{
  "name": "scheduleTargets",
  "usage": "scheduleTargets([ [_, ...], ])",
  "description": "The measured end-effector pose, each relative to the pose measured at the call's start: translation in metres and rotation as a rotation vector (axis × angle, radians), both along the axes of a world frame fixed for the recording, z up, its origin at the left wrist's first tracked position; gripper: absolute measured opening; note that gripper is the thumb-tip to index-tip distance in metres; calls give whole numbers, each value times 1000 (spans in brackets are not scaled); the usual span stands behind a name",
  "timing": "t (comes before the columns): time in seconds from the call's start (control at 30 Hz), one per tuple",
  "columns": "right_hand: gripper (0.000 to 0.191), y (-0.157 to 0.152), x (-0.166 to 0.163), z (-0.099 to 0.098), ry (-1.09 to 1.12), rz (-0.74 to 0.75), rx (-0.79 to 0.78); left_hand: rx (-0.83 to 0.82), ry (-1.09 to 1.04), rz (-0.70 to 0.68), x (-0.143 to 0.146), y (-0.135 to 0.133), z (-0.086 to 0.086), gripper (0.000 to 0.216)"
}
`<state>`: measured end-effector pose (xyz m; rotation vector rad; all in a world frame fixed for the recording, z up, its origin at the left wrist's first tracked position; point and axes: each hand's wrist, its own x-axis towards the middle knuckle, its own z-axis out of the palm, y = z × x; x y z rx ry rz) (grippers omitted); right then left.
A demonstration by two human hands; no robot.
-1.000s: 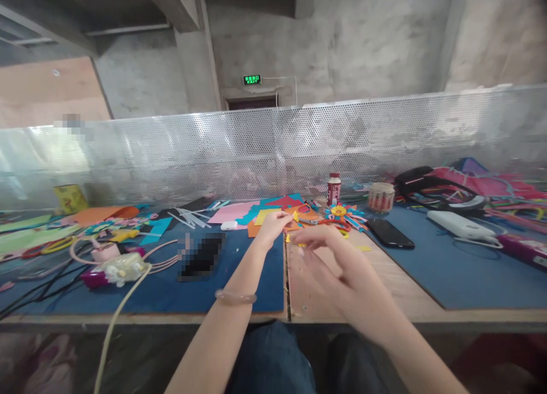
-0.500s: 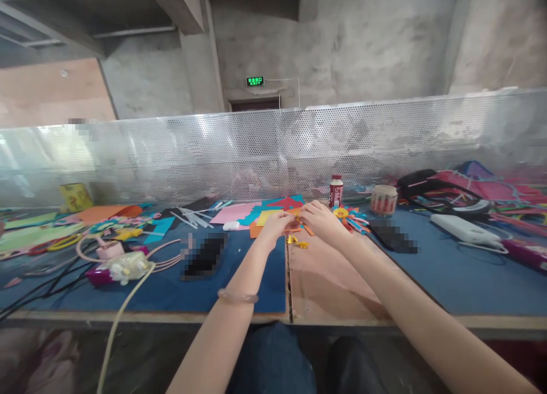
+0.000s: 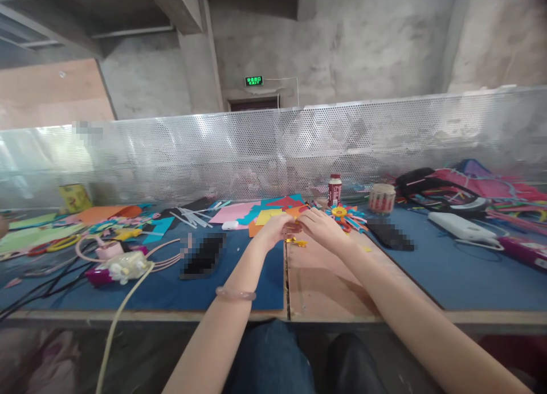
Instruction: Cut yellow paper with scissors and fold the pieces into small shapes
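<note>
My left hand (image 3: 277, 230) and my right hand (image 3: 320, 226) meet over the far part of the bare wooden strip, fingertips pinched together. A small yellow-orange paper piece is between them, now mostly hidden by the fingers. Just below the hands, shiny yellow curled scraps (image 3: 296, 242) lie on the wood. Behind my left hand are a yellow sheet (image 3: 268, 216) and an orange sheet (image 3: 255, 230). To the right of my right hand rests a paper flower (image 3: 339, 212) with a yellow centre and orange and blue strips.
A small bottle (image 3: 334, 190) and a jar (image 3: 382, 198) stand at the back. Dark blurred-out slabs (image 3: 204, 256) flank my arms. Left are a power strip (image 3: 123, 267) with cables and scissors (image 3: 64, 244); right, a white power bank (image 3: 460, 229). A perforated metal screen (image 3: 239, 155) closes the far edge.
My fingers have drawn closer together, covering more of the yellow-orange piece. My right hand has lowered slightly. The view has shifted a little; the flower shows more fully beside my right hand.
</note>
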<state>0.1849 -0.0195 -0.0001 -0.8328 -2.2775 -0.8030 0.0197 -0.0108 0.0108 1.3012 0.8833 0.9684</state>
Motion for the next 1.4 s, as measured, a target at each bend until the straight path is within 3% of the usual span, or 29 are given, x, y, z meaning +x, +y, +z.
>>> scheduleTargets([
  [0.17,16,-5,4,1,75,52,-71,-37,-22,-116,-3,2,0,21],
  [0.3,20,-2,8,-1,178,124,-144,-27,-31,-134,-4,4,0,23],
  [0.57,14,0,4,-3,593,306,-362,111,-1,-69,-2,5,-4,29],
  [0.73,10,-2,2,-3,741,323,-573,167,97,-32,0,-4,1,27],
  [1.03,31,6,0,-14,920,396,-853,333,253,50,1,-4,1,24],
  [1.4,29,1,-3,-8,957,368,-907,418,247,78,3,-2,-1,24],
])
